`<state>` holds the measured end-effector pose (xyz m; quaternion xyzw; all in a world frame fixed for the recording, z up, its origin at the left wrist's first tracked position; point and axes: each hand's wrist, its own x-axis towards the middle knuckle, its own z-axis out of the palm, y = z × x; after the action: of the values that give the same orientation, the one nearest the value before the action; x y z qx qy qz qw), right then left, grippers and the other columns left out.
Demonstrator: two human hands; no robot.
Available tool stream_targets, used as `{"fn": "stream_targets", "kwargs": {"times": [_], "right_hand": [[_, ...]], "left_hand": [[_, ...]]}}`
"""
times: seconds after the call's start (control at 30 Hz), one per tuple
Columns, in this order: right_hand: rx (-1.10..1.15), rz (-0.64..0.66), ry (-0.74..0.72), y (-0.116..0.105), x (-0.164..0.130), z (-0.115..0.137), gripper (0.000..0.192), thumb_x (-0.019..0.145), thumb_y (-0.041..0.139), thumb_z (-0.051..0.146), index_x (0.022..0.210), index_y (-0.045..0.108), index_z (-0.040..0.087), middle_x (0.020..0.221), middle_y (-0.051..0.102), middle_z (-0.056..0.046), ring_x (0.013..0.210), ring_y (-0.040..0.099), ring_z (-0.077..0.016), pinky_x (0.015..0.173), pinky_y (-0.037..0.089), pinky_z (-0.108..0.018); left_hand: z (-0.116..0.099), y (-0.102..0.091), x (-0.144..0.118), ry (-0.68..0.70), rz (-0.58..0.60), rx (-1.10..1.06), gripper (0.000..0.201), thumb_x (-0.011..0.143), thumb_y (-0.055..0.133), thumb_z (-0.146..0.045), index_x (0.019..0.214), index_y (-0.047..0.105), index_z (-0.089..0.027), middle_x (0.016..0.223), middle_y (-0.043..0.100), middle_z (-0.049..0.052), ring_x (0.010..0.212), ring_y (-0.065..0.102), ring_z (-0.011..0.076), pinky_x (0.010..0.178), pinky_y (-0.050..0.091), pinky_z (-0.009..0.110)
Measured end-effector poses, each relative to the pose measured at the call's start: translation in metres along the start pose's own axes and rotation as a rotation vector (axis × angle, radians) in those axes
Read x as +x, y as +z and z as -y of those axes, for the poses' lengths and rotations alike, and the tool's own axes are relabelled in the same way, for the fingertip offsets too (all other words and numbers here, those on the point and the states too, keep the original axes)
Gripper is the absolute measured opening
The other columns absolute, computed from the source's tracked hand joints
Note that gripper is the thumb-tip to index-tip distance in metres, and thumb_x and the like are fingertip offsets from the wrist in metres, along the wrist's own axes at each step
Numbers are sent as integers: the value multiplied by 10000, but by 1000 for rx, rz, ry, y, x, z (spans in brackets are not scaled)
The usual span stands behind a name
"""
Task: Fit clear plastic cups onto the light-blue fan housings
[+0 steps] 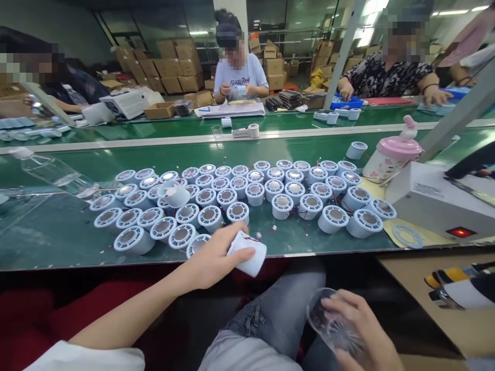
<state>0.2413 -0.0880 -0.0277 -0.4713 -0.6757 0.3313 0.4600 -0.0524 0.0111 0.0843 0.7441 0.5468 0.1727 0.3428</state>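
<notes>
Left hand (216, 260) grasps one white housing (247, 253) at the belt edge, right hand (359, 330) at 5 o'clock grips a clear lens (328, 322), not yet fitted; dozens of housings (247, 198) wait at 12 o'clock

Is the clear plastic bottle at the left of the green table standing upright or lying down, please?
Lying down: the clear bottle rests on its side on the green table, white cap pointing left.

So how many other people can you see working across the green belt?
4: one far left, one middle in a white T-shirt, one right in a patterned top, one in pink cut off at the right edge. Others may be hidden.
</notes>
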Motion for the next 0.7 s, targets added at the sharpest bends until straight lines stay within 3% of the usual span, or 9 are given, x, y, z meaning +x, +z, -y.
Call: {"fn": "stream_targets", "kwargs": {"times": [0.1, 0.13, 0.2, 0.3, 0.43, 0.47, 0.6, 0.7], "right_hand": [[-466, -10, -307, 13, 14, 21, 467, 842, 577, 188, 1299, 576, 282, 1230, 495, -142, 1069, 618, -291, 817, 586, -374], [-600, -45, -366, 14, 19, 27, 483, 837, 561, 147, 1302, 573, 277, 1245, 481, -156, 1071, 605, -307, 791, 588, -401], [-819, -111, -377, 13, 28, 33, 503, 812, 538, 74, 1272, 595, 268, 1281, 467, -187, 1059, 584, -350, 741, 580, -470], [-909, -14, -191, 3, 33, 35, 484, 744, 521, -30, 1106, 679, 251, 1354, 464, -179, 1082, 561, -369, 748, 559, -492], [-440, 206, 163, -12, 29, 36, 147, 756, 645, 85, 822, 659, 216, 1302, 516, -98, 1105, 573, -279, 879, 517, -400], [-313, 211, 228, -14, 27, 36, 42, 797, 649, 169, 787, 646, 210, 1256, 536, -90, 1088, 580, -257, 901, 500, -382], [-34, 79, 366, -17, 27, 36, 317, 925, 499, 353, 686, 633, 194, 1084, 584, -84, 991, 591, -216, 808, 482, -316], [56, -37, 419, -18, 29, 32, 360, 885, 556, 354, 572, 606, 182, 1010, 611, -81, 903, 594, -204, 721, 472, -289]], "left_hand": [[-6, 29, 14, -78, 465, -351, 415, 876, 417, -576, 1042, 498, -204, 779, 497, -21, 503, 442, 101, 379, 345, 202], [-7, 39, 21, -74, 578, -368, 408, 883, 420, -567, 1024, 521, -197, 772, 497, -22, 492, 429, 91, 374, 329, 194], [-12, 58, 33, 44, 691, -307, 338, 900, 463, -489, 969, 576, -178, 794, 544, -7, 589, 499, 107, 483, 399, 201], [-21, 73, 44, 314, 658, -164, 213, 891, 550, -350, 965, 644, -173, 916, 612, 23, 844, 575, 159, 753, 445, 252], [-27, 82, 46, 397, 464, -111, 262, 864, 617, -374, 1061, 663, -209, 966, 612, 39, 908, 576, 184, 821, 428, 288], [-26, 86, 46, 390, 414, -140, 322, 832, 659, -403, 1098, 653, -222, 989, 613, 43, 922, 574, 190, 829, 432, 295], [-12, 107, 44, 390, 298, -252, 641, 598, 842, -472, 1161, 644, -238, 1052, 575, 69, 959, 573, 223, 858, 466, 346], [-3, 118, 45, 458, 289, -291, 701, 537, 877, -454, 1166, 656, -240, 1229, 524, 118, 1115, 542, 282, 963, 445, 415]]}}
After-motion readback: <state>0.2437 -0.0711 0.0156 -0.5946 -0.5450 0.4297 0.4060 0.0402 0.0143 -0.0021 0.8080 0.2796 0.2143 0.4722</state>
